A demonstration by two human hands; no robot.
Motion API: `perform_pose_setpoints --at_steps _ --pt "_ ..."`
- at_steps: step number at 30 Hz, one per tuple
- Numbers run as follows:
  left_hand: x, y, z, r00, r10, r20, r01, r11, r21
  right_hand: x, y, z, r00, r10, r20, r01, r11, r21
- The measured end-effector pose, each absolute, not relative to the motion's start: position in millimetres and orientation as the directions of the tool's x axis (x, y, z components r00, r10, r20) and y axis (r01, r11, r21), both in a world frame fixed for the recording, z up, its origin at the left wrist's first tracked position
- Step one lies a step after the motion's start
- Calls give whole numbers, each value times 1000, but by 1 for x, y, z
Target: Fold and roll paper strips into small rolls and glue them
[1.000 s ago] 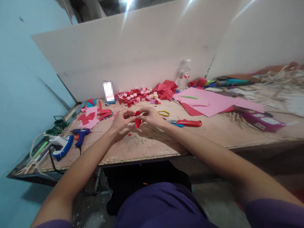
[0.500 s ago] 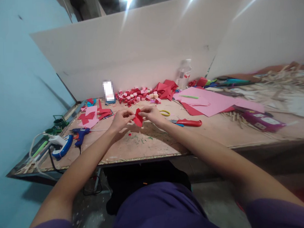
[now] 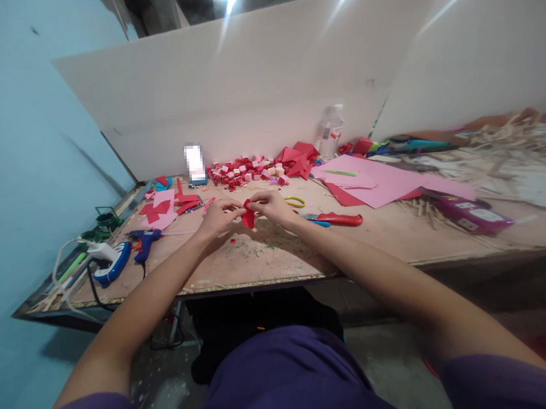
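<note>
A small folded piece of red paper [image 3: 248, 217] is pinched between my two hands, above the wooden table [image 3: 257, 267]. My left hand [image 3: 221, 216] grips its left edge with thumb and fingers. From the other side, my right hand [image 3: 272, 208] pinches its upper right part. Fingertips hide some of the folds. Behind the hands lies a heap of small red, pink and cream cubes [image 3: 249, 171]. Yellow scissor handles [image 3: 295, 202] and a red-handled cutter [image 3: 340, 219] rest just right of my right hand.
A blue glue gun [image 3: 144, 242] and a blue-and-white power strip [image 3: 112, 264] lie at left. Pink and red scraps [image 3: 161, 208] sit behind them, near an upright phone [image 3: 194, 164]. Pink sheets [image 3: 380, 183], a plastic bottle [image 3: 331, 132] and a purple pack [image 3: 473, 215] are at right.
The red paper has turned and looks narrower, its upper part now more covered by my fingers. Both hands stay in nearly the same place, their fingers slightly shifted.
</note>
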State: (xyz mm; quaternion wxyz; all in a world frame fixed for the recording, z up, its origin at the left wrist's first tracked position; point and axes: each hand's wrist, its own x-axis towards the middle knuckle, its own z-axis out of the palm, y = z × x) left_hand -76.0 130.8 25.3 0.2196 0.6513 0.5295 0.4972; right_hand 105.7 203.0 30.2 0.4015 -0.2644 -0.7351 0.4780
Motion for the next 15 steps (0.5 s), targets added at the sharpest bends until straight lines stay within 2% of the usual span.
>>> perform_pose_setpoints --at_steps 6,9,15 --pt "-78 135 22 -86 897 433 375 -374 848 107 197 34 -595 735 324 -7 399 -917" --pt "-78 135 21 -118 895 430 317 -376 871 108 197 33 -626 702 341 42 467 -883" --pt "-73 133 23 -121 931 344 320 -291 901 108 192 33 -645 653 396 176 632 -755"
